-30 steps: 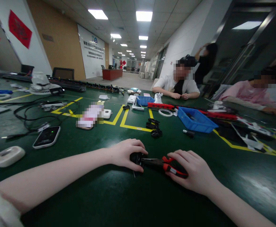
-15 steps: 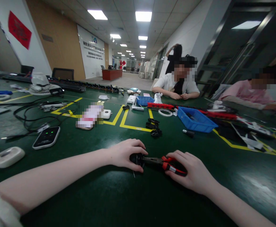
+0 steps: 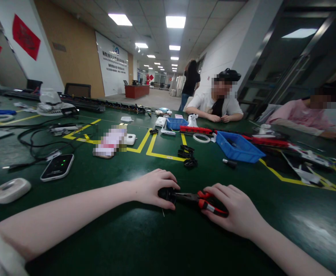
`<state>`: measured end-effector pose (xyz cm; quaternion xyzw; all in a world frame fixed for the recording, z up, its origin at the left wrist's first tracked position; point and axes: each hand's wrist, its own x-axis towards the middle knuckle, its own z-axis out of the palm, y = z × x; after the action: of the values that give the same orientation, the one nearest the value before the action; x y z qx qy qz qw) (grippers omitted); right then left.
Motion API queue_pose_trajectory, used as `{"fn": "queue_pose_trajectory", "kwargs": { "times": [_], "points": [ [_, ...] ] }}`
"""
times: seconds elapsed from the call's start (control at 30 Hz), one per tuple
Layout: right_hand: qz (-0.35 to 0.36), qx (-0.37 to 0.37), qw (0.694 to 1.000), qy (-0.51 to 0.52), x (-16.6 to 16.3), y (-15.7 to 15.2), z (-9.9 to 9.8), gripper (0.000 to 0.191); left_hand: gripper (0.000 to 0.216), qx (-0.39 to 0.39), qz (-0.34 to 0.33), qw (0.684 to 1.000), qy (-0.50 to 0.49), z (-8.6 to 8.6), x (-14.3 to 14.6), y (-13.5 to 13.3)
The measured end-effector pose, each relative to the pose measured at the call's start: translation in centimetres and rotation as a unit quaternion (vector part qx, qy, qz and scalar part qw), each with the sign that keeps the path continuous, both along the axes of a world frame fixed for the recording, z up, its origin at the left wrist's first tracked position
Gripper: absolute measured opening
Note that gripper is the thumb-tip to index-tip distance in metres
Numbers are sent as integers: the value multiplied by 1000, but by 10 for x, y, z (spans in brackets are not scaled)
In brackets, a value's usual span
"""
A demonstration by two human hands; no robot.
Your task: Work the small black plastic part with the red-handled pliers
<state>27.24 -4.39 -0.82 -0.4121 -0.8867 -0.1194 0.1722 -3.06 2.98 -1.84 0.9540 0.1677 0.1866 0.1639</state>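
My left hand (image 3: 156, 188) is closed around a small black part (image 3: 166, 194), thumb below and fingers above; much of the part is covered. A thin pale wire or pin (image 3: 163, 212) sticks out beneath it. In my right hand (image 3: 232, 207) are needle-nose pliers (image 3: 204, 200) with red and black handles. Their jaws point left and meet the right side of the black part; whether they grip it I cannot make out. Beyond my hands several similar black parts (image 3: 187, 154) lie in a small cluster on the green table (image 3: 133, 241).
A blue bin (image 3: 238, 147) stands to the right, with a short black cylinder (image 3: 229, 163) before it. On the left are a phone (image 3: 110, 142), a black-and-white device (image 3: 57, 167), a cream oval object (image 3: 10, 190) and black cables (image 3: 27, 136). Two people (image 3: 218, 99) sit across the table.
Both hands, the black part and the pliers keep nearly the same position. In the background, a standing person has moved left and now shows farther from the wall.
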Motion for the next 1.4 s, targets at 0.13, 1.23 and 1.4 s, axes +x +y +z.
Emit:
{"fn": "queue_pose_trajectory", "kwargs": {
  "times": [0.13,1.23,1.4],
  "points": [
    [20,58,998,-15,0,-1,2,38,53,-1,0,1000,2,1,0,0],
    [-21,-41,998,35,-3,-1,2,37,59,17,-12,998,-56,-4,0,0],
    [-22,-42,998,38,-2,0,0,38,57,8,-7,998,-56,0,0,-2]
  ]
}}
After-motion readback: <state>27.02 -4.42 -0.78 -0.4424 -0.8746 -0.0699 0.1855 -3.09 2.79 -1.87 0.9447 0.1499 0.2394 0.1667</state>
